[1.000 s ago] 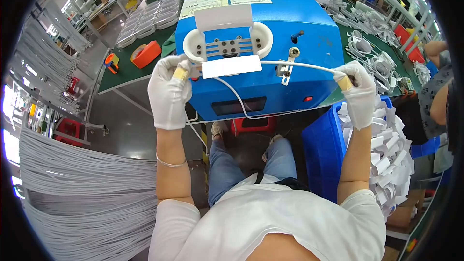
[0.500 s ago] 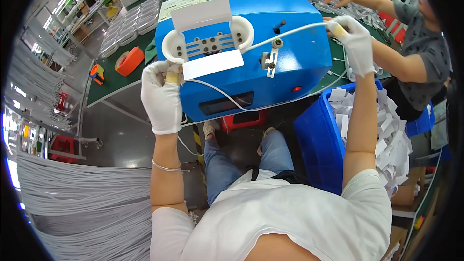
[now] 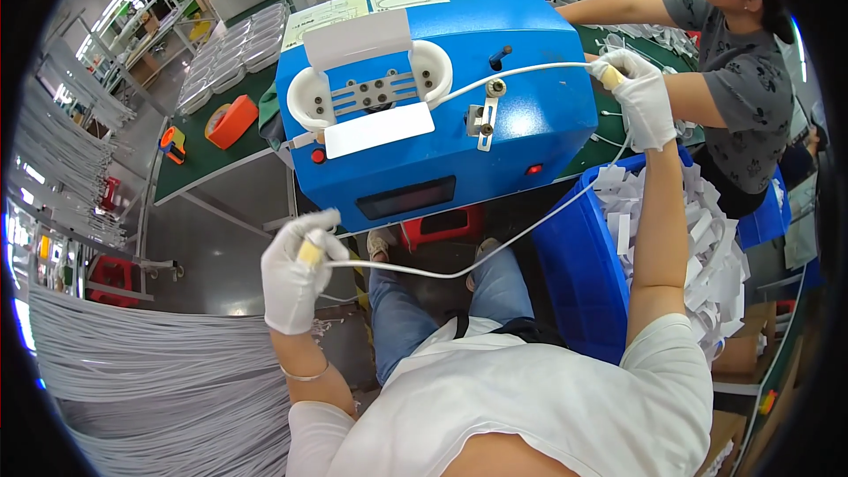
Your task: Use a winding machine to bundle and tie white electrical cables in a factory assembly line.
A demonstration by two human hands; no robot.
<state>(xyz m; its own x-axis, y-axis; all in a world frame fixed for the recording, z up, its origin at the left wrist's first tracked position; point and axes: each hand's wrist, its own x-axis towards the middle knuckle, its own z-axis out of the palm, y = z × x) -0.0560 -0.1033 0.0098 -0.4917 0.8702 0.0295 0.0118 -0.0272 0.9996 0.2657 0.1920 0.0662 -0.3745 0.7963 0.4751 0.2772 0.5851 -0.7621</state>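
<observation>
Below the front of the blue machine (image 3: 442,97), the person's left hand (image 3: 296,278), in a white glove, is closed around a small yellow piece and the end of a thin white cable (image 3: 495,252). From there the cable sags across the lap and rises to the right hand (image 3: 638,93), also gloved, which is clamped on it near the machine's right edge. Another stretch of the same cable runs from this hand to a metal guide (image 3: 484,115) on the machine top. Just beside the right arm stands a blue bin (image 3: 574,274) with white pieces. Behind it, a co-worker (image 3: 738,79) reaches over the green table (image 3: 208,159).
</observation>
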